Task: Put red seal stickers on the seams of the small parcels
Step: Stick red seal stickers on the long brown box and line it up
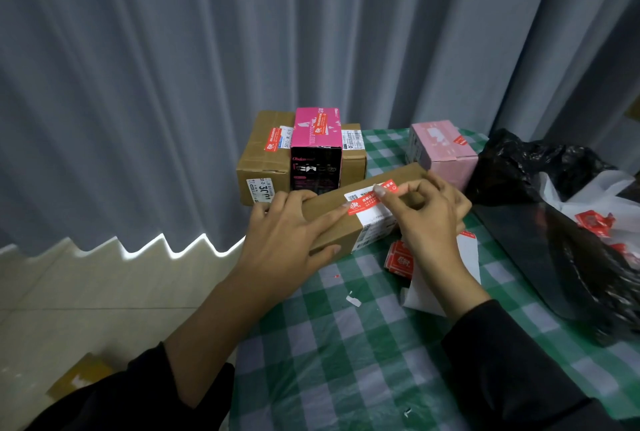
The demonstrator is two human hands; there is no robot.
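Red seal sticker (pixel 372 198), a glossy strip, lies aslant across the white label on a long brown parcel (pixel 329 226) near the checked tabletop's (pixel 346 344) left edge. The left hand (pixel 287 233), grip apart and flat, presses its left end. The right hand (pixel 429 219), grip closed, seems to pinch the right end. Uneven pressing could crease it or miss the matte cardboard seam.

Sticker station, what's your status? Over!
Left hand flat on long brown cardboard parcel, pressing red seal sticker end. Right hand thumb on sticker, grip unclear. Nothing blocking.
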